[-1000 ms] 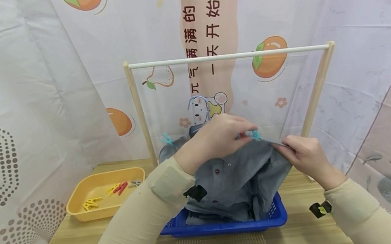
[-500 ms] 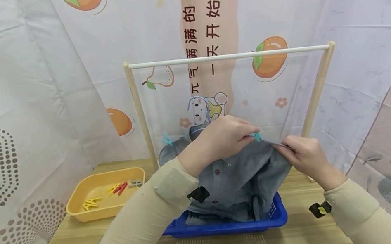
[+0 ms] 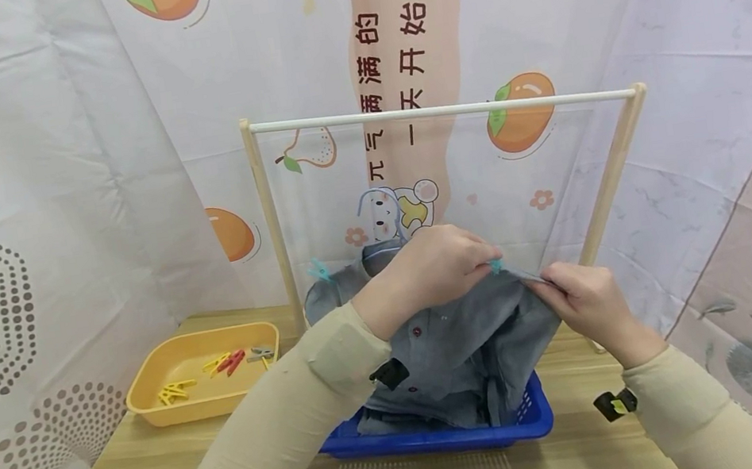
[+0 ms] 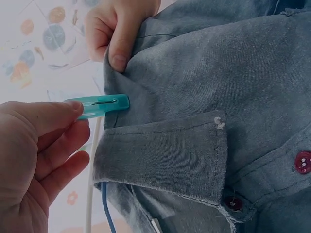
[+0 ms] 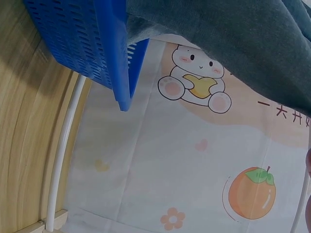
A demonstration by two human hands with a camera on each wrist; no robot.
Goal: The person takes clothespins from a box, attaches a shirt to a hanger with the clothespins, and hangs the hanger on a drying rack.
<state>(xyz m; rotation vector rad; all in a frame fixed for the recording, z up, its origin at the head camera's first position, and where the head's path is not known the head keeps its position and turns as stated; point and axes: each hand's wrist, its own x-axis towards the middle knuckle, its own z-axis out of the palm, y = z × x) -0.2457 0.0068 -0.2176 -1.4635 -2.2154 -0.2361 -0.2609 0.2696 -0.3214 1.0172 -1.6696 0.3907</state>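
Currently the step in hand is, as I judge, the pinning of a grey-blue button shirt [image 3: 465, 334] to its blue hanger [image 4: 106, 206]. In head view, shirt is at ctr.: lower part sits inside the blue plastic basket [image 3: 441, 440], upper part is raised above. One turquoise clothespin [image 3: 318, 270] is already on the shoulder at left of ctr.

L hand [image 3: 433, 268], near ctr., pinches another turquoise pin [image 4: 101, 106] btwn. thumb and fingers; in L wrist view its lower fingers are loosely bent, w/ nothing else in them. The pin's front end overlaps the shoulder cloth, just beside the collar [image 4: 165, 162]. Whether the hanger is also caught by it, I cannot tell. R hand [image 3: 588, 305], right of ctr., holds the shoulder edge firmly w/ thumb and curled fingers; the cloth btwn. both hands looks rather taut.

Next move prob. calls for L fingers to let the pin go only after it bites well, w/ R hand steady; if it bites cloth only, shirt could slip. Hanging is not yet done: hanger is below the white rod [image 3: 438, 109], upper ctr. Spare pins [image 3: 236, 361] lie in the yellow tray [image 3: 208, 406], lower left.
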